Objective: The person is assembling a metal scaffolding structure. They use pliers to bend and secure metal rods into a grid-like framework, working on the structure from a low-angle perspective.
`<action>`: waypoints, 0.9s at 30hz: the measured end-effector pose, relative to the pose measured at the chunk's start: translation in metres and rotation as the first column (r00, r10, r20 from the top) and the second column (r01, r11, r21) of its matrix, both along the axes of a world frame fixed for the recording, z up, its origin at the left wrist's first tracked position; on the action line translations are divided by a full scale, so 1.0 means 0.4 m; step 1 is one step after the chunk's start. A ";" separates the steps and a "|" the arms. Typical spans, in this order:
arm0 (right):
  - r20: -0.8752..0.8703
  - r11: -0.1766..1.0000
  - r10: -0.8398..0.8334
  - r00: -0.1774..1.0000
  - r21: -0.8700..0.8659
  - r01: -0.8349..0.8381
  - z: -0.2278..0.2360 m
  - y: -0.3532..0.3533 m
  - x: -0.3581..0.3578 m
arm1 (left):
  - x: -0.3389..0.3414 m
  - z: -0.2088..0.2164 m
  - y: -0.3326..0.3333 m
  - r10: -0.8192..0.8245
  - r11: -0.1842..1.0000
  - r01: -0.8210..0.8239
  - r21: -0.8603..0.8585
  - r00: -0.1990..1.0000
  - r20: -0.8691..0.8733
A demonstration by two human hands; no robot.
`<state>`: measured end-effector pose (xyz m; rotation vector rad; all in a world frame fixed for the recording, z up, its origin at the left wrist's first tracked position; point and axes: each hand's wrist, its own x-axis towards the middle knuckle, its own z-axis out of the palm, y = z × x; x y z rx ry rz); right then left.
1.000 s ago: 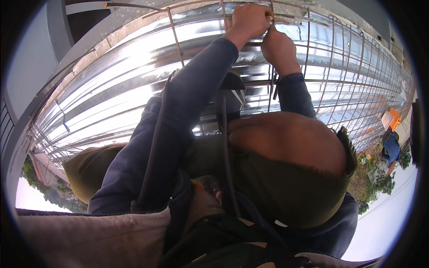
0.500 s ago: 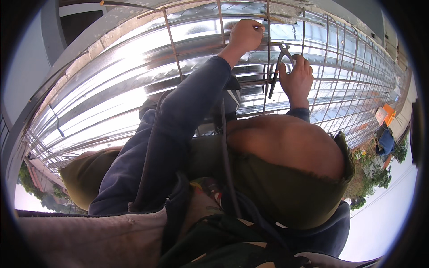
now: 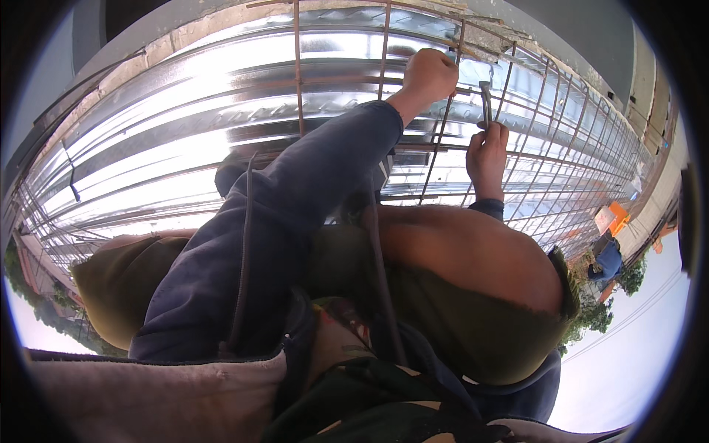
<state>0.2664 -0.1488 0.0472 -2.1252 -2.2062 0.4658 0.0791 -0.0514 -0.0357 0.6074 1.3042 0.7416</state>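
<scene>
My left hand (image 3: 430, 76) is closed in a fist beside a rusty rebar rod of the steel mesh (image 3: 440, 127). Whatever its fingers hold is hidden. To its right and a little nearer, my right hand (image 3: 487, 161) grips a pair of end-cutting nippers (image 3: 486, 102) by the handles. The tool points away from me, its head close to a crossing of the rods, and it shows nearly edge-on. Whether its jaws touch the rods I cannot tell.
Shiny corrugated metal decking (image 3: 177, 96) lies under the mesh. A concrete edge (image 3: 199, 33) runs along the far side. My bent knees (image 3: 473, 258) are close below my arms. At the far right are an orange object (image 3: 619, 218) and a person in blue (image 3: 607, 258).
The nippers have turned from broadside, handles spread, to nearly edge-on. My right fingers have closed in around the handles. The whole view has shifted somewhat; my left hand stays in a fist.
</scene>
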 end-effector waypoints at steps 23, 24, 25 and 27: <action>0.726 0.780 0.608 0.322 -0.471 -0.412 0.193 0.319 -0.196 | 0.031 -0.016 -0.015 -0.012 1.000 0.013 0.004 0.984 -0.176; 0.733 0.781 0.600 0.319 -0.453 -0.429 0.196 0.318 -0.194 | 0.034 -0.011 -0.015 -0.016 1.000 0.019 0.012 0.985 -0.173; 0.739 0.781 0.594 0.318 -0.435 -0.448 0.195 0.320 -0.191 | 0.037 -0.008 -0.015 -0.020 1.000 0.024 0.019 0.985 -0.172; 0.731 0.771 0.607 0.311 -0.448 -0.453 0.194 0.329 -0.187 | 0.040 -0.009 -0.018 -0.008 1.000 0.011 0.024 0.993 -0.121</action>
